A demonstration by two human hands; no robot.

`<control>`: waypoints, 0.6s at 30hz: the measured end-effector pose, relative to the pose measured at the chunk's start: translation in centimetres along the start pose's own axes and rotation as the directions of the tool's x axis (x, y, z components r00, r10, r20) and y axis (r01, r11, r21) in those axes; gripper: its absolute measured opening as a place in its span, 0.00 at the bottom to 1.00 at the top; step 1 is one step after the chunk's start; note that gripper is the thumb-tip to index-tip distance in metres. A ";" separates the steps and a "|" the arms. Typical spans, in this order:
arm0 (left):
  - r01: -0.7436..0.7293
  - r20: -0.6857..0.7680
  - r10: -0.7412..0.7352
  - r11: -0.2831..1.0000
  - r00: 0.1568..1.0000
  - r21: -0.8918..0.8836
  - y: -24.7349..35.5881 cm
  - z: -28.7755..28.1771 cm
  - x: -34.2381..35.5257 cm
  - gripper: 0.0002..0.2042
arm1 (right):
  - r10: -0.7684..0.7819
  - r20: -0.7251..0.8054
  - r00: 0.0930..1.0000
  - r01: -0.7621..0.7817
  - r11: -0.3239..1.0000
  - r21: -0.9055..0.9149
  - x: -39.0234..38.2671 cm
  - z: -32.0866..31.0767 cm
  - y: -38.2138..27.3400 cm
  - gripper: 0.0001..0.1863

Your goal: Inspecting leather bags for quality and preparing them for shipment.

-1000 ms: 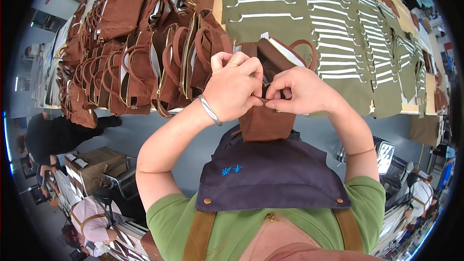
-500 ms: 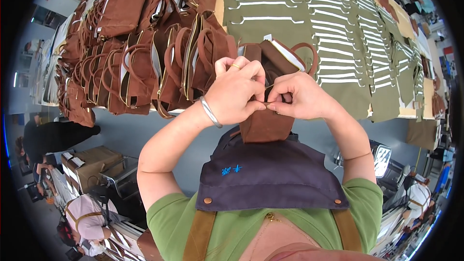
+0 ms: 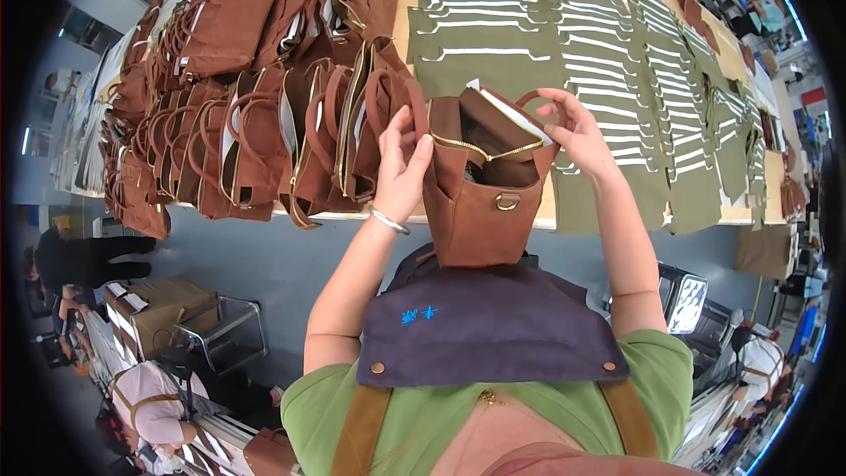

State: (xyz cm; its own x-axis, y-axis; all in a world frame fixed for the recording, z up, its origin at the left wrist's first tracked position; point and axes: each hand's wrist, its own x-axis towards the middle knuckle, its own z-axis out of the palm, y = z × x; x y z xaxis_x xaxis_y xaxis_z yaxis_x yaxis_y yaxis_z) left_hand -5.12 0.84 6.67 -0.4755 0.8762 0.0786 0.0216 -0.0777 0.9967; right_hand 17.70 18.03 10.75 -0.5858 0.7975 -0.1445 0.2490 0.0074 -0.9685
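A brown handbag stands upright in front of my apron, at the table's near edge. Its brass zipper is pulled back, and the dark inside shows through the gaping top. A metal D-ring hangs on the end panel facing me. My left hand grips the bag's left side by the handle, thumb toward me. On the other side, my right hand pinches the right handle near the top edge. Part of that handle is hidden behind my fingers.
Many similar brown bags crowd the table's left side. Rows of olive fabric panels with white strips cover the right. Behind on the floor are a cardboard box and a metal step stool. Other people sit at work at both sides.
Both hands have parted from a pinch together over the bag's near end to its two sides. The bag's opening and D-ring have come into sight.
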 end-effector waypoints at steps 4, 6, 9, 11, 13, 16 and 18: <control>0.004 0.124 0.018 0.985 0.992 -0.171 1.5 2.5 0.0 0.21 | 0.049 0.085 0.995 -0.056 0.995 0.081 0.5 0.7 -3.0 0.19; -0.004 0.155 0.025 0.991 0.988 -0.137 2.6 3.4 0.0 0.21 | 0.070 0.133 0.989 -0.079 0.995 0.067 1.0 1.3 -4.4 0.21; -0.338 0.213 0.305 0.930 0.928 0.146 3.1 5.0 0.0 0.20 | -0.018 0.185 0.983 0.022 1.000 -0.018 0.6 2.8 -7.1 0.21; -0.433 0.267 0.363 0.857 0.893 0.281 4.6 5.9 -0.4 0.20 | 0.043 0.253 0.967 -0.033 0.999 -0.041 0.2 2.8 -9.4 0.11; -0.495 0.332 0.393 0.808 0.857 0.319 5.8 6.3 -0.8 0.17 | -0.227 0.215 0.950 0.279 0.924 -0.260 -0.4 2.1 -10.0 0.13; -0.592 0.268 0.528 0.706 0.806 0.389 7.5 4.8 -1.5 0.18 | -0.425 0.315 0.849 0.529 0.664 -0.529 -2.1 0.9 -10.7 0.12; -0.572 0.081 0.601 0.700 0.795 0.427 8.3 3.0 -1.8 0.21 | -0.504 0.387 0.772 0.626 0.494 -0.603 -2.9 -0.3 -11.8 0.09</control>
State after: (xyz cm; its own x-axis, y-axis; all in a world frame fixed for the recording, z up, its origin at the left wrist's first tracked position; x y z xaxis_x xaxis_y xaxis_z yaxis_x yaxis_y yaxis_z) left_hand -1.48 0.05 14.83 -0.2942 0.6887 0.6627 0.6627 -0.3525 0.6607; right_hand 16.67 15.77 22.65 -0.8762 0.3783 0.2985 0.2219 0.8666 -0.4469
